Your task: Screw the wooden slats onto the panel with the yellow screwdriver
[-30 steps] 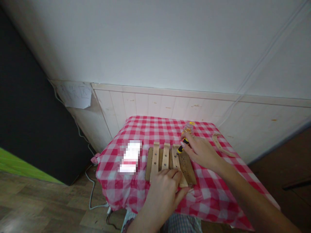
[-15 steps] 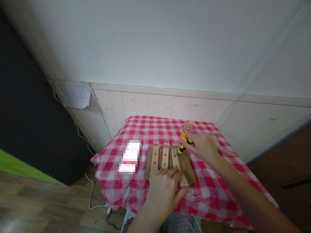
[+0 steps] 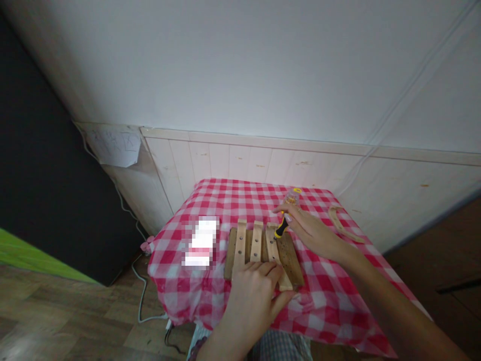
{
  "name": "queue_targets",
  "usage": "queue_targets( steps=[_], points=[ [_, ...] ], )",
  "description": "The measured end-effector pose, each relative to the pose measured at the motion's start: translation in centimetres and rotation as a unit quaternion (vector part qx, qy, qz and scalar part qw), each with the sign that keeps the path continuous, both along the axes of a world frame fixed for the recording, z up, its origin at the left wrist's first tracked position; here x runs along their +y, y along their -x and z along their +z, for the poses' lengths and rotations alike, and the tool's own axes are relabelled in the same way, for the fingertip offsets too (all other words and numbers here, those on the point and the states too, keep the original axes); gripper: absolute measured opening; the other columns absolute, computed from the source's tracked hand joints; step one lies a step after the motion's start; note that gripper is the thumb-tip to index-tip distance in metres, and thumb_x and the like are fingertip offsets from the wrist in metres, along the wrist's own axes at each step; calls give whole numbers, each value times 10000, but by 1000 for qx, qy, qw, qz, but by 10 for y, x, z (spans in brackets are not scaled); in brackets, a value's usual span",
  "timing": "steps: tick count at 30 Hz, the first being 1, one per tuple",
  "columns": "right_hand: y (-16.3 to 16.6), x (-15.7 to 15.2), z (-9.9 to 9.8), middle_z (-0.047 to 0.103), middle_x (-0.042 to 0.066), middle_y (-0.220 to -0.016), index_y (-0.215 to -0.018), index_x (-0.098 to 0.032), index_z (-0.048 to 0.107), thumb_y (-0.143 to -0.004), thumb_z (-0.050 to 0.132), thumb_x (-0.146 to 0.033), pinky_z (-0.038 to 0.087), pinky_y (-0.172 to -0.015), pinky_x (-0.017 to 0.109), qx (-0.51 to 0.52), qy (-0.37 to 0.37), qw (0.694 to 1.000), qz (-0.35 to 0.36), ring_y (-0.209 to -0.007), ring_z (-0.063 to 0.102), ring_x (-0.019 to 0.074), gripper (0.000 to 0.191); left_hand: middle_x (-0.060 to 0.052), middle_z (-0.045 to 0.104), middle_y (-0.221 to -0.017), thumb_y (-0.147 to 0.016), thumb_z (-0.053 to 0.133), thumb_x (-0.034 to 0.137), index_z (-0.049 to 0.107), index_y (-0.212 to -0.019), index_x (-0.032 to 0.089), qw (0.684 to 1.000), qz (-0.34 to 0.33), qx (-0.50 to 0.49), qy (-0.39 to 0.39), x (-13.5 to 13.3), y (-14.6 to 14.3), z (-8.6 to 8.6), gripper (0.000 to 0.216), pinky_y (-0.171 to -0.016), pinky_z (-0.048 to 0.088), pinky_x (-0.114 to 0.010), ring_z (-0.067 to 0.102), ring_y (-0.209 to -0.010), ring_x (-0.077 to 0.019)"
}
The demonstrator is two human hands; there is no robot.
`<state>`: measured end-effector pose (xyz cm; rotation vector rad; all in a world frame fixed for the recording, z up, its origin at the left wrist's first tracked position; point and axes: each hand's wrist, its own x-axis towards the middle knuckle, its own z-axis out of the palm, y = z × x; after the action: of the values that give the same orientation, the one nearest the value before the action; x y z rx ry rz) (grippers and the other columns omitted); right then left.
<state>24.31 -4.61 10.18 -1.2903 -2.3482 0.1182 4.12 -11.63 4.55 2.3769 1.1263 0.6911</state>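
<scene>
Three wooden strips lie across a board. The right hand grips a screwdriver over the board's rightmost strip. The left hand bends its fingers over the board's near side; whether gripping, I cannot tell. Right of the board lies a curved piece.

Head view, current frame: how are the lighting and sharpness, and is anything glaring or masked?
Head view: dim light, with the upper wall looking grey; head view: a pale glare patch on the floor, lower left; head view: coarse pixelation over the white rectangle; head view: screwdriver distinguishable, fine tip detail too small to judge.
</scene>
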Motion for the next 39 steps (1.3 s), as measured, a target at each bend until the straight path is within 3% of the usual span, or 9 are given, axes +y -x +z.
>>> queue_targets(
  steps=[5,11,14,19,22,25,28,33,39],
  points=[
    [-1,3,0,761,98,-789,-883,-186,711,-1030,333,-366,399,-602,291,-141,-88,981,-102,-712,691,228,443,-68,765,-1058,-835,807,371,734,-972,188,1000,1,-3,-9,0,-1,-2,240,-884,588,-478,714,-948,-294],
    [7,4,1,705,125,-603,-711,-174,758,-1029,303,-510,321,-574,310,-236,-155,932,-225,-608,644,239,649,-71,767,-1050,-836,804,370,733,-986,188,1000,5,-4,-18,0,-1,-4,247,-875,590,-468,716,-936,-293],
    [8,2,4,737,129,-722,-791,-170,733,-1041,283,-452,390,-621,324,-209,-112,951,-197,-696,675,257,587,-71,766,-1053,-833,804,353,734,-976,186,1000,4,-8,-15,0,0,-3,231,-871,591,-465,715,-937,-292],
    [5,-5,8,714,137,-1144,-1199,-186,563,-1052,268,-340,500,-826,358,-51,-13,998,-30,-1034,683,252,364,-71,767,-1039,-845,789,323,736,-958,181,1000,2,-8,-10,0,0,-2,189,-870,591,-477,714,-948,-298],
    [3,-9,12,712,124,-1121,-1218,-196,510,-1056,297,-367,510,-815,338,-38,34,999,-3,-983,701,227,317,-73,765,-1043,-842,793,328,734,-977,177,1000,-1,-9,-8,0,0,-1,211,-881,588,-489,713,-953,-299],
    [2,-7,15,747,82,-935,-1087,-196,580,-1052,336,-356,483,-706,301,-100,35,994,-29,-824,716,212,294,-74,765,-1043,-839,797,334,734,-978,172,1000,-2,-12,-6,0,0,-2,224,-895,585,-492,712,-958,-297],
    [2,-2,15,749,85,-776,-935,-181,668,-1038,380,-377,373,-564,278,-210,-34,972,-98,-692,693,221,364,-72,765,-1036,-837,799,339,735,-974,173,1000,1,-12,-6,0,0,-2,224,-898,584,-496,712,-956,-296],
    [8,2,10,737,139,-670,-765,-154,760,-1018,380,-520,310,-556,300,-284,-118,933,-186,-644,668,241,585,-71,766,-1026,-832,802,338,735,-974,171,1000,0,-9,-10,0,0,-2,229,-884,589,-495,714,-942,-296],
    [14,-2,14,759,149,-752,-805,-165,761,-1032,307,-521,399,-595,330,-262,-53,933,-243,-710,703,291,620,-74,766,-1020,-840,789,341,728,-960,176,1000,5,-8,-22,-1,-1,-4,212,-863,593,-485,714,-926,-296]
  ],
)
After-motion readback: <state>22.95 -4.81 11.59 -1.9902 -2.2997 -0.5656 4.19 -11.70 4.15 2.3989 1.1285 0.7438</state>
